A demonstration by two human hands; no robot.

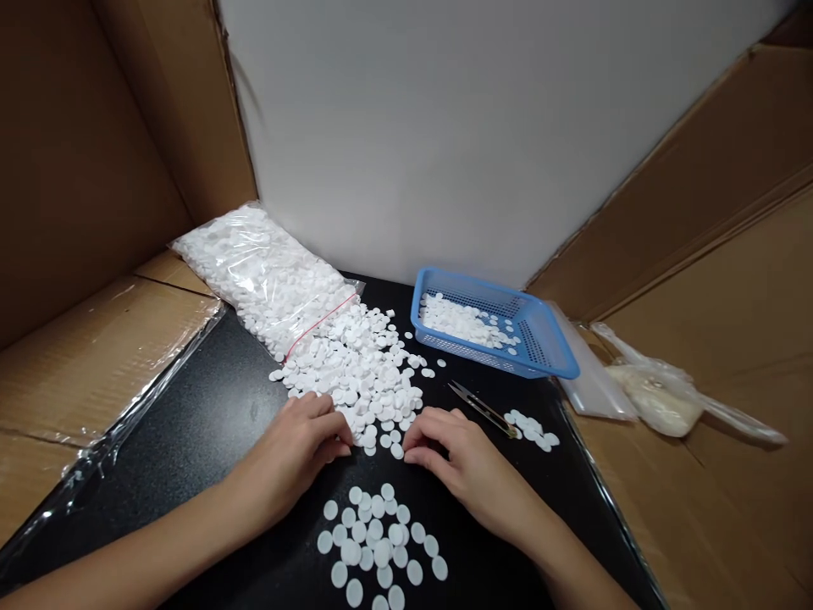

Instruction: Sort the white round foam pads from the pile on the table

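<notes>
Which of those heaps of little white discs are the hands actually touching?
The big heap spilling from the clear bag: the left hand and right hand finger its near edge. The other clusters lie untouched.

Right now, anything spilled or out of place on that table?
A loose heap of white discs spills out of the plastic bag across the black table. The left hand and right hand touch its near edge. Thread snips lie loose beside it. Nothing looks damaged.
</notes>
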